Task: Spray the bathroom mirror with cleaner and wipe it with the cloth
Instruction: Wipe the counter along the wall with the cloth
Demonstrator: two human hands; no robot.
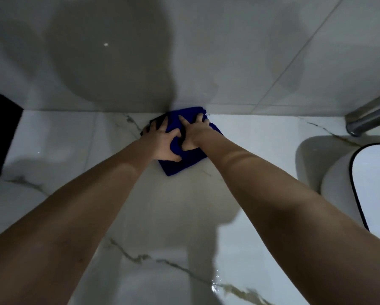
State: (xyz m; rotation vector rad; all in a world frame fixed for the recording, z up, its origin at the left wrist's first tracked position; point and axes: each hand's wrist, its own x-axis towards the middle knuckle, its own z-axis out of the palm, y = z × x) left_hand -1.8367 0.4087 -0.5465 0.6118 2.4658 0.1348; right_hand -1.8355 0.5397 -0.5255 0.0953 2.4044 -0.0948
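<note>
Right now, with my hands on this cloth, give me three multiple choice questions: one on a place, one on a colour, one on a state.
1. Where is the cloth? A. In the sink basin. B. On the marble counter, against the tiled wall. C. Over the faucet.
2. What colour is it? A. White. B. Yellow. C. Dark blue.
3. What are the hands doing? A. The left hand and right hand both press on the cloth. B. One holds a spray bottle. C. Both hang idle.
Answers: 1 B, its far edge meets the wall; 2 C, deep blue against pale marble; 3 A, spread fingers of both lie on it.
</note>
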